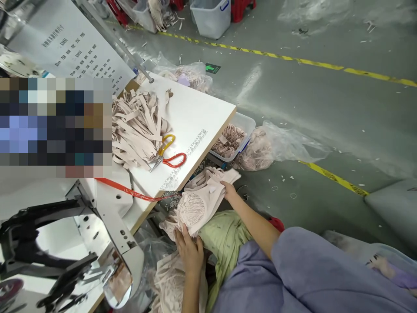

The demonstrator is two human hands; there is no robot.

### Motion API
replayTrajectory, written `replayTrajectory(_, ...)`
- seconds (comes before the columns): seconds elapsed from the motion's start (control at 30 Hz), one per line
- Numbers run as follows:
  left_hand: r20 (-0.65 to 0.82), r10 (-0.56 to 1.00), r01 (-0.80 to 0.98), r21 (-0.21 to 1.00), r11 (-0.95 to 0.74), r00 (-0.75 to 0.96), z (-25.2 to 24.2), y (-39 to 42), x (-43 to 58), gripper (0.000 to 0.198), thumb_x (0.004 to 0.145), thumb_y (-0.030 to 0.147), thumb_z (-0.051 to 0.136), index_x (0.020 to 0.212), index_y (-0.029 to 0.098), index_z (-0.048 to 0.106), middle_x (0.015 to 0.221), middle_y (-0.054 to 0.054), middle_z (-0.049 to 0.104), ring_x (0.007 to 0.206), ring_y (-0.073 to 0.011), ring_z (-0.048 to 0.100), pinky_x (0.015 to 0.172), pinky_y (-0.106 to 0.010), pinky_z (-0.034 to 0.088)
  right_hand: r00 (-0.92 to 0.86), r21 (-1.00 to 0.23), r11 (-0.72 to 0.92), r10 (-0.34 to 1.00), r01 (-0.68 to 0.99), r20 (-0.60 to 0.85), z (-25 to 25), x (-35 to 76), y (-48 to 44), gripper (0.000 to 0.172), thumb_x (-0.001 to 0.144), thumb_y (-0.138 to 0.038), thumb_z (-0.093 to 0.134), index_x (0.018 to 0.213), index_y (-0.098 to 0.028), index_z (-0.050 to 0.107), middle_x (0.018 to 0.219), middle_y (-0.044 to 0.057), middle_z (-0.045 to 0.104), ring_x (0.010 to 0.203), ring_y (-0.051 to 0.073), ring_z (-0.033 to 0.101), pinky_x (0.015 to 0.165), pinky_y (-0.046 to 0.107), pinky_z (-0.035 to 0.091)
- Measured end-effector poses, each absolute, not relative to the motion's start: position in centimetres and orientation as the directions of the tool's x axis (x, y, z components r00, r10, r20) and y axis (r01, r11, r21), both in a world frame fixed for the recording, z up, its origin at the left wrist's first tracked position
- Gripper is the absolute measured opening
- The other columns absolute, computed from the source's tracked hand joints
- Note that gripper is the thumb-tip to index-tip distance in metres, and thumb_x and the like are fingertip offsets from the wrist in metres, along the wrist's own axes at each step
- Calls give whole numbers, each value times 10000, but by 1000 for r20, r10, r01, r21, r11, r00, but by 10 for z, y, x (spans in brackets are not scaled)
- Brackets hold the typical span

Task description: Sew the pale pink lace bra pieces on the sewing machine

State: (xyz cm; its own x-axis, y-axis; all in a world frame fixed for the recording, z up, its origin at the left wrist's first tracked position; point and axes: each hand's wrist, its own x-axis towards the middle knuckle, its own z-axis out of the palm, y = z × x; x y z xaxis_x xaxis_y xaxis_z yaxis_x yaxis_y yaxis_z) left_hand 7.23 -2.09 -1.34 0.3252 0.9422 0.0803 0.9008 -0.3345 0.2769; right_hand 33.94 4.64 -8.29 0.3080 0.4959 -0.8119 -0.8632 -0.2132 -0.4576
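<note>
A pale pink lace bra [195,206] lies across my lap, beside the front edge of the white table. My left hand [190,251] rests at its lower left edge, fingers spread against the lace. At the upper right end of the fabric, my right hand [229,190] pinches the pale cloth between thumb and fingers. Green cloth [224,234] covers my lap beneath the bra. More pale lace pieces [176,282] hang below my left hand.
The white table [192,108] holds a pile of beige strips [140,126] and scissors [167,154] with red and yellow handles. A sewing machine [120,243] stands at left. A plastic bin [249,126] and bagged pieces [259,150] sit beyond the table edge.
</note>
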Motion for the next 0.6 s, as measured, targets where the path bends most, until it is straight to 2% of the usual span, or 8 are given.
replayTrajectory(0.1, 80, 938, 894, 285, -345, 336, -13, -20, 77, 692, 931, 270, 486, 1559, 129, 231, 1555, -283, 311, 1504, -406, 183, 1146, -646, 291, 517, -757, -199, 623, -622, -588, -68, 353, 34, 243, 933, -266, 626, 1163, -191, 650, 1265, 82, 619, 1124, 229, 608, 982, 436, 508)
replayTrajectory(0.17, 86, 937, 891, 288, -350, 340, -14, -19, 78, 684, 933, 283, 483, 1551, 112, 245, 1558, -288, 306, 1503, -405, 191, 1151, -635, 291, 553, -877, -159, 722, -453, -416, -57, 357, 25, 160, 868, -159, 639, 978, -221, 737, 1186, 54, 662, 1138, 220, 601, 1039, 374, 463)
replayTrajectory(0.23, 93, 937, 891, 289, -349, 337, -16, -17, 76, 680, 932, 303, 484, 1538, 90, 262, 1552, -299, 309, 1497, -409, 209, 1148, -628, 302, 556, -947, -105, 787, -304, -266, -49, 359, 18, 197, 812, -121, 623, 864, -240, 771, 1137, 49, 674, 1134, 223, 602, 1047, 330, 444)
replayTrajectory(0.4, 82, 944, 896, 296, -330, 321, -22, -19, 67, 677, 935, 348, 497, 1512, 60, 290, 1538, -321, 313, 1496, -409, 212, 1146, -604, 320, 542, -1000, 13, 841, -26, -3, -43, 358, 7, 209, 816, -266, 604, 922, -231, 780, 1153, 100, 654, 1103, 250, 610, 995, 374, 482)
replayTrajectory(0.6, 66, 953, 901, 311, -302, 296, -22, -24, 66, 688, 939, 334, 500, 1534, 106, 241, 1535, -299, 334, 1507, -391, 185, 1148, -607, 317, 515, -983, 77, 843, 168, 154, -40, 356, -4, 277, 860, -409, 559, 904, -252, 783, 1088, 105, 683, 1033, 259, 630, 925, 408, 528)
